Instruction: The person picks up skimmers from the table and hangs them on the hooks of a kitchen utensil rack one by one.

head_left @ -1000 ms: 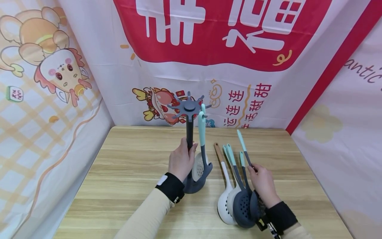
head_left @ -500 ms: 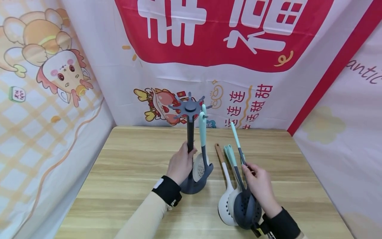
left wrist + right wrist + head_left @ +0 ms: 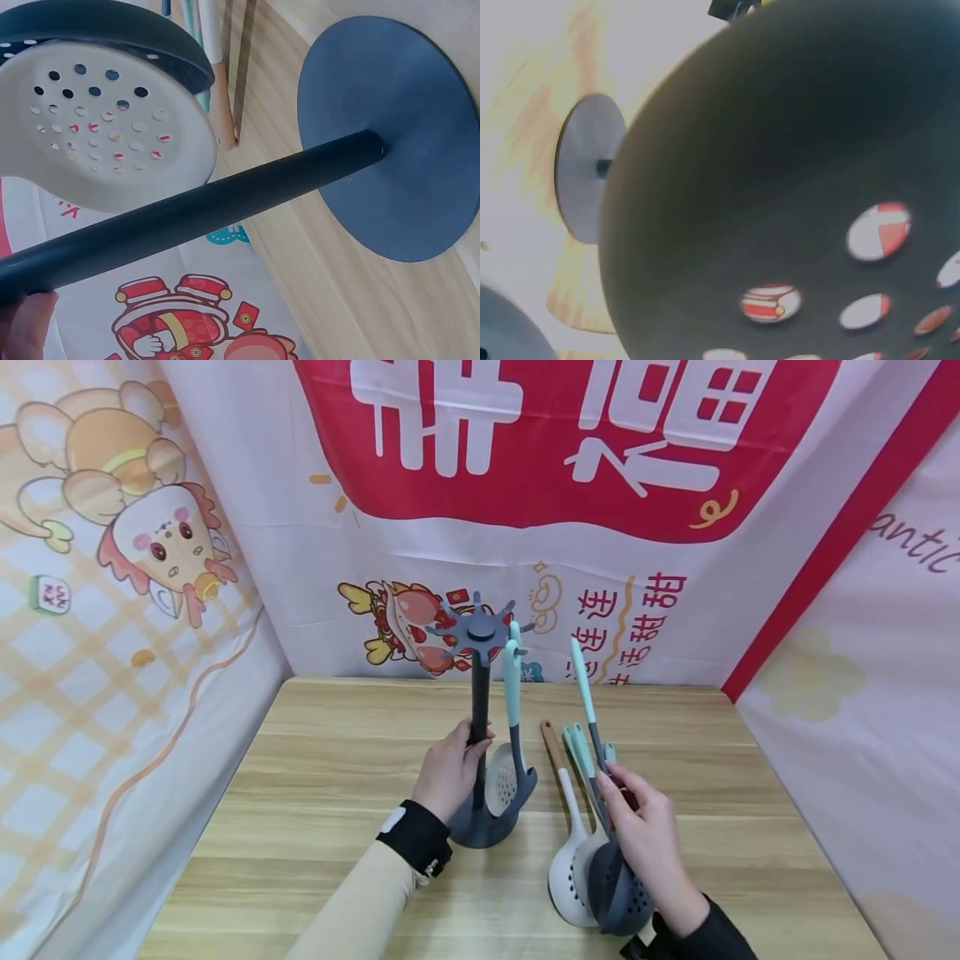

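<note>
My left hand (image 3: 450, 768) grips the black pole of a dark utensil stand (image 3: 481, 693), which has a round base and a hooked top. Two mint-handled utensils hang on its right side: a pale slotted spoon (image 3: 112, 120) and a dark perforated one (image 3: 135, 26). To the right of the stand, my right hand (image 3: 648, 827) pinches the stem of a dark skimmer with a mint handle (image 3: 582, 681), its handle pointing up. Its perforated bowl (image 3: 780, 165) fills much of the right wrist view. In the head view that bowl is partly behind the hand and over other utensils.
Beside my right hand lie a white ladle with a wooden handle (image 3: 567, 885) and several mint-handled utensils (image 3: 576, 745), bunched together on the wooden table (image 3: 300, 827). Printed cloth (image 3: 420, 539) hangs behind and at both sides.
My right hand has moved left with the skimmer, and its handle tip has risen and shifted left towards the stand. The left hand stays on the pole.
</note>
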Demonstrator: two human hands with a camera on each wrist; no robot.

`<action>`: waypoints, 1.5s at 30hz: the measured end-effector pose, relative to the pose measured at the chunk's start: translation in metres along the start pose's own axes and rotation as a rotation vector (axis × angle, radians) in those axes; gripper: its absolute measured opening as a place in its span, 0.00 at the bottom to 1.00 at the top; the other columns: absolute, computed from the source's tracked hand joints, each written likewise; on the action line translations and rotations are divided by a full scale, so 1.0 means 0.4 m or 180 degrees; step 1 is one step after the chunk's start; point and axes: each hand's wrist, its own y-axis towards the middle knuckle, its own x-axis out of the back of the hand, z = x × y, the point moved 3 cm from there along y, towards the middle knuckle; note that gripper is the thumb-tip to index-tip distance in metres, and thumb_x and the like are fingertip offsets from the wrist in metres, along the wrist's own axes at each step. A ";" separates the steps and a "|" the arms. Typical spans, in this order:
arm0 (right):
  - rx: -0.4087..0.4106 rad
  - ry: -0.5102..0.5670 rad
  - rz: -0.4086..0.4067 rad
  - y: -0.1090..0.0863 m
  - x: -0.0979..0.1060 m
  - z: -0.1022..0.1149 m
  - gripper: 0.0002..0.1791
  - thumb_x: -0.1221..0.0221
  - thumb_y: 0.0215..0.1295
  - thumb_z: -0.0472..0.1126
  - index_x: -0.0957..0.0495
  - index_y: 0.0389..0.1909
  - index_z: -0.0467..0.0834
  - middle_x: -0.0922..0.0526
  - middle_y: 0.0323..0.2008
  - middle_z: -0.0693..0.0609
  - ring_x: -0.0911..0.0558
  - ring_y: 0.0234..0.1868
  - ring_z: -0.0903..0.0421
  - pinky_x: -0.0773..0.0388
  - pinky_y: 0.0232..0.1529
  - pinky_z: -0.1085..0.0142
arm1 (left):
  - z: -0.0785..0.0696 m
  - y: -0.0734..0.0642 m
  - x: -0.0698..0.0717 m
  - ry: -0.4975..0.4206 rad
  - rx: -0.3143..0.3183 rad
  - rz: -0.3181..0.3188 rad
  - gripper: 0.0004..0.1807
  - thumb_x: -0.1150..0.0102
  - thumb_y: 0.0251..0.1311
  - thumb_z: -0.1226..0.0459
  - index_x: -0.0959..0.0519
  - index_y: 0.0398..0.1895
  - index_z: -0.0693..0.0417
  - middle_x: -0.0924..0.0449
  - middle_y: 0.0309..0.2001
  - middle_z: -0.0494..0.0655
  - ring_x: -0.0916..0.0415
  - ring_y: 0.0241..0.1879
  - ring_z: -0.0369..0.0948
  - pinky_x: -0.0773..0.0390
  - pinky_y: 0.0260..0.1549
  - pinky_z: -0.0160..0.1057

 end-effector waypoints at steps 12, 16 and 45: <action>0.0568 0.0270 -0.0234 -0.035 -0.006 0.045 0.13 0.43 0.71 0.35 0.19 0.52 0.34 0.23 0.24 0.53 0.28 0.18 0.61 0.26 0.19 0.69 | -0.008 -0.015 0.005 -0.0013 -0.0231 -0.0360 0.09 0.44 0.69 0.63 0.22 0.49 0.57 0.13 0.44 0.51 0.14 0.45 0.48 0.15 0.41 0.47; 0.0708 0.0295 -0.0326 -0.045 -0.007 0.056 0.12 0.42 0.70 0.33 0.18 0.51 0.35 0.22 0.26 0.56 0.27 0.18 0.62 0.26 0.19 0.70 | -0.013 -0.021 0.005 -0.0034 -0.0235 -0.0433 0.09 0.42 0.68 0.65 0.21 0.48 0.57 0.13 0.44 0.52 0.14 0.45 0.48 0.15 0.41 0.47; 0.1898 0.0304 -0.0516 -0.090 -0.016 0.079 0.14 0.40 0.60 0.20 0.18 0.47 0.31 0.22 0.26 0.49 0.29 0.19 0.65 0.31 0.17 0.75 | -0.045 -0.026 -0.025 0.0020 -0.0215 -0.0708 0.09 0.35 0.62 0.63 0.20 0.42 0.56 0.11 0.39 0.52 0.13 0.43 0.47 0.15 0.37 0.42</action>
